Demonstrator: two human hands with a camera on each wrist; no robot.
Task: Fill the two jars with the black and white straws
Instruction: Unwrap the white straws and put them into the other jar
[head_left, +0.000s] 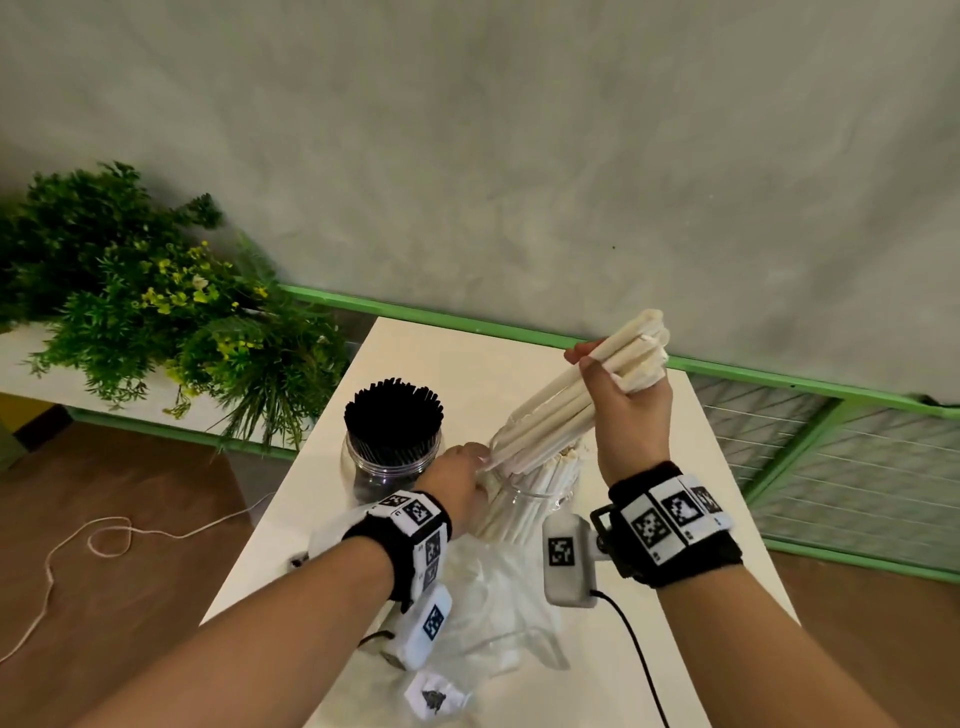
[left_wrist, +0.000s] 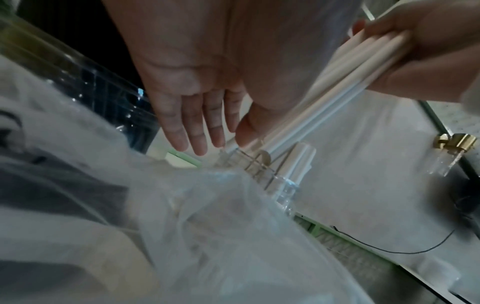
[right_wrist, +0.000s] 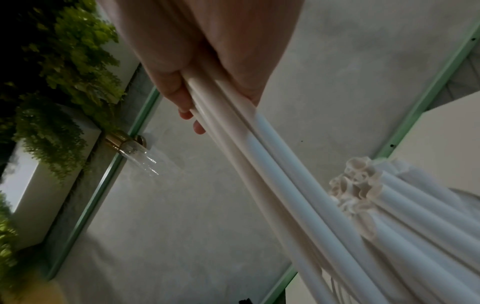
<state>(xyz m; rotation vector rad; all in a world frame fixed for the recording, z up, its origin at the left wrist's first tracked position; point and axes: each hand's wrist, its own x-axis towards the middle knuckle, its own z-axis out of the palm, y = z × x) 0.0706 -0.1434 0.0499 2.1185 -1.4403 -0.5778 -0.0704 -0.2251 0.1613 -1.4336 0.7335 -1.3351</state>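
A clear jar (head_left: 387, 467) packed with black straws (head_left: 395, 415) stands on the white table (head_left: 717, 519). To its right a second clear jar (head_left: 545, 496) holds several white straws (head_left: 514, 514). My right hand (head_left: 628, 421) grips a slanted bundle of white straws (head_left: 550, 415), whose lower ends reach into that jar's mouth. In the right wrist view the right hand (right_wrist: 207, 51) is wrapped round the bundle (right_wrist: 272, 154). My left hand (head_left: 462, 462) rests at the jar's left rim. Its fingers (left_wrist: 197, 123) are straight, and its thumb touches the bundle (left_wrist: 298, 117).
A crumpled clear plastic bag (head_left: 483, 597) lies on the table in front of the jars. A leafy plant (head_left: 145, 312) sits to the left, and a green railing (head_left: 779, 379) runs behind the table. A thin cord (head_left: 104, 535) lies on the brown floor.
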